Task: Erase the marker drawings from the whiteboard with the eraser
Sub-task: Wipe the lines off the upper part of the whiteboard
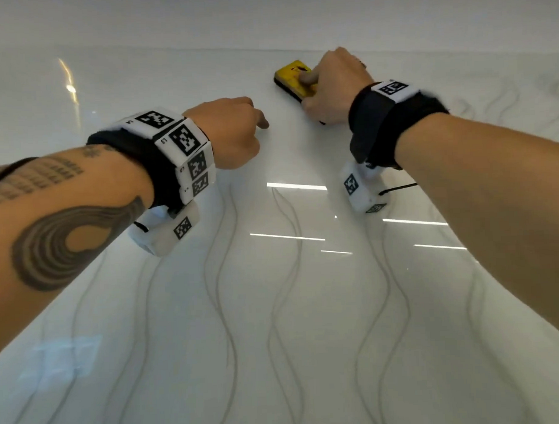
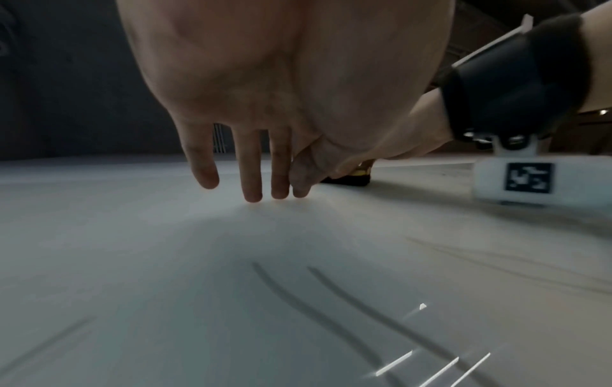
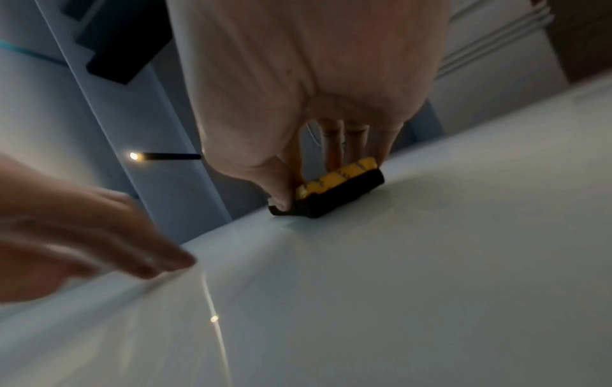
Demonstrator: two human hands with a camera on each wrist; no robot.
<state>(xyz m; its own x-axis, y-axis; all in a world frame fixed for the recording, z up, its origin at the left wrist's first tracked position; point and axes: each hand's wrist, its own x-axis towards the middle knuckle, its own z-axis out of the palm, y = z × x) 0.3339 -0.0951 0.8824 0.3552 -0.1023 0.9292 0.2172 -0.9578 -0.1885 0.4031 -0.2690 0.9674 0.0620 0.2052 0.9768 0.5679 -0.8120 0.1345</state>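
Right hand is clamping the yellow eraser in a tight grip, pressing it flat near the whiteboard far edge; left hand, fingers straight, is touching the board beside it. Wavy marker lines are trailing nearer.

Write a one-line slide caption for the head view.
Right hand grips the yellow eraser on the whiteboard; left hand rests beside it; wavy marker lines remain.
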